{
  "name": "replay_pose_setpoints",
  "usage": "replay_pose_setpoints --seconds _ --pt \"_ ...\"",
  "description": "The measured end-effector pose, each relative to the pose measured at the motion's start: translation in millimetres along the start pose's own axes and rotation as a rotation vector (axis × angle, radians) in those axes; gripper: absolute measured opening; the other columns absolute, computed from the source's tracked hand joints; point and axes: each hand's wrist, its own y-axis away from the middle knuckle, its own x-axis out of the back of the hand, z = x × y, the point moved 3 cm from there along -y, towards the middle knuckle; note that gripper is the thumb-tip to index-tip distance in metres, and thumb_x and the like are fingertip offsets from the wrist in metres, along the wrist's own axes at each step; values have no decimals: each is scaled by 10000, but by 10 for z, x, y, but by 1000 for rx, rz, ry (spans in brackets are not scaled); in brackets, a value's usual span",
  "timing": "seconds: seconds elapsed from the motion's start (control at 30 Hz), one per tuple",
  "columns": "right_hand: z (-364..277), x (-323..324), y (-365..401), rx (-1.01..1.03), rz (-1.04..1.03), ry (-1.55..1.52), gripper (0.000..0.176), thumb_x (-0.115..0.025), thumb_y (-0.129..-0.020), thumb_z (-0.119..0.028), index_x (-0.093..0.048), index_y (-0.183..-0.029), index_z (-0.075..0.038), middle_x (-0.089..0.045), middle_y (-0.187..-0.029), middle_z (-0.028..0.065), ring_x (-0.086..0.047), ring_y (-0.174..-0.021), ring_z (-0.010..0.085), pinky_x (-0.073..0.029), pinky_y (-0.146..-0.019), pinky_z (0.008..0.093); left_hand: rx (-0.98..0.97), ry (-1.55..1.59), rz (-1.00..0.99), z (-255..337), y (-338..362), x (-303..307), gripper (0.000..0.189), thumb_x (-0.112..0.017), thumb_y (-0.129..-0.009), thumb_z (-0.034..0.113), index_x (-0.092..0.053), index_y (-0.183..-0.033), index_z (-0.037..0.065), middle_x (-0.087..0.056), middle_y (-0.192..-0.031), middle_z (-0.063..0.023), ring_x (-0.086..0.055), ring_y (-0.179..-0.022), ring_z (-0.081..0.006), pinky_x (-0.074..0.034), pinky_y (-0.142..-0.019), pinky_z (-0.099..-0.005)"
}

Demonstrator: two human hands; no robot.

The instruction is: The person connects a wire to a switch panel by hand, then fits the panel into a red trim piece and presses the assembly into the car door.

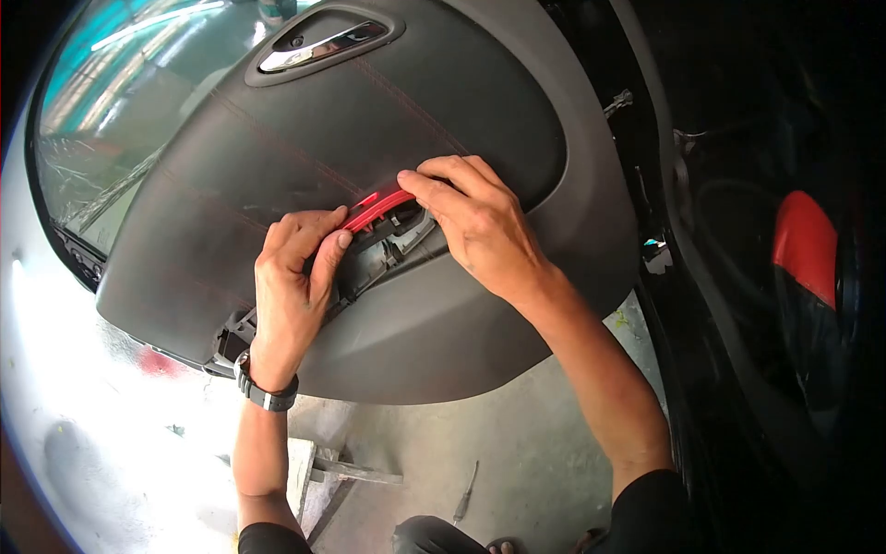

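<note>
Red trim strip (pixel 374 207) on a black door panel (pixel 277 157), pinched at either end by the left hand (pixel 291 277) and right hand (pixel 471 226), fingers narrow, seemingly to steady it along its slot.

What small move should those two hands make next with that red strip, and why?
Probably press the red strip flat into the gap of the door panel. The left hand holds its lower end, the right hand its upper end, and it lies bowed over grey plastic in the opening, seemingly not yet seated.
</note>
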Motion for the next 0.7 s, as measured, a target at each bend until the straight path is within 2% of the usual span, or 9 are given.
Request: replay_pose_setpoints --seconds 0.2,0.33,0.43,0.53,0.57,0.7 --pt "12 -33 -6 48 37 -6 302 -694 -882 78 -748 -1171 8 -729 -1098 121 -684 -1001 331 -592 -886 432 22 44 10 -29 -5 -20 230 -746 -1022 138 -794 -1196 -5 -782 -1131 -147 -700 -1030 -284 -552 -918 -379" --pt "23 -63 15 64 57 1 268 -726 -907 31 -720 -1174 17 -721 -1115 129 -684 -1035 332 -591 -895 436 -46 -26 8 -1 4 -18 225 -743 -1025 135 -790 -1195 -5 -782 -1122 -151 -704 -1010 -299 -554 -906 -389" --pt "-69 -40 -13 -11 -42 26 284 -764 -912 -34 -696 -1186 -2 -700 -1140 113 -670 -1054 316 -577 -920 428 -80 -87 -40 -21 -27 -19 316 -783 -989 168 -766 -1258 4 -754 -1084 -147 -672 -961 -302 -548 -872 -396" --pt "-69 -40 -54 -25 -145 82 364 -808 -884 -88 -674 -1218 -33 -672 -1175 86 -648 -1085 294 -559 -944 430 -124 -179 -104 139 -33 -18 453 -812 -957 185 -715 -1362 6 -712 -1137 -151 -652 -1012 -294 -535 -916 -399" --pt "-68 -29 -66 -12 -174 111 379 -818 -875 -97 -674 -1221 -37 -665 -1184 82 -644 -1086 288 -555 -944 428 -155 -225 -104 115 -3 -64 578 -866 -876 174 -691 -1405 22 -681 -1140 -146 -628 -1003 -308 -529 -913 -413" --pt "-39 -34 -72 20 -275 209 489 -864 -833 -144 -655 -1266 -50 -643 -1237 70 -625 -1112 276 -538 -958 419 -168 -291 -26 25 47 -130 603 -891 -825 142 -701 -1386 30 -694 -1148 -144 -639 -1003 -328 -539 -907 -428"
